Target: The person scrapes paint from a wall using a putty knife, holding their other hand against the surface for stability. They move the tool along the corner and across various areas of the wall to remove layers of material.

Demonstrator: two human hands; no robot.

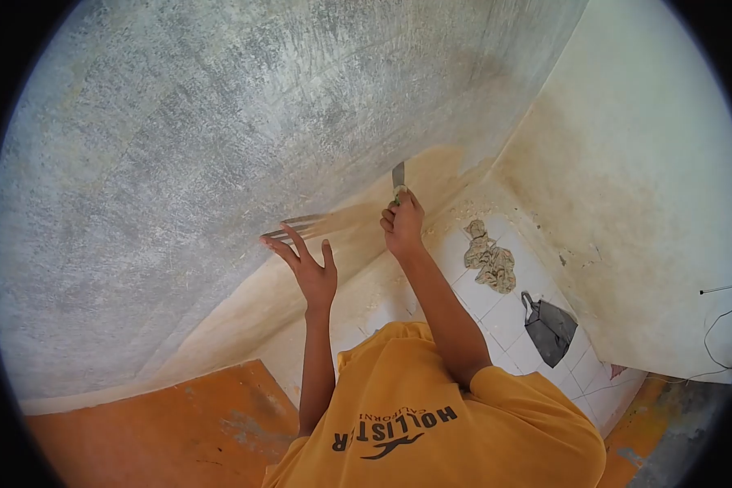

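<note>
My right hand (403, 221) is closed around the handle of a scraper (398, 175), whose flat grey blade lies against the wall. My left hand (303, 264) has its fingers spread, with the fingertips at the wall, and holds nothing. The wall (220, 146) is mottled grey and white over its upper part. A smooth beige band (366, 220) runs along its lower part, and both hands are near the border between the two surfaces.
A patterned cloth (491, 264) and a dark grey bag (551, 331) lie on the white tiled floor (504, 317). A stained pale wall (626, 187) stands at the right. An orange surface (171, 427) is at the lower left. Thin cables (712, 350) hang at the far right.
</note>
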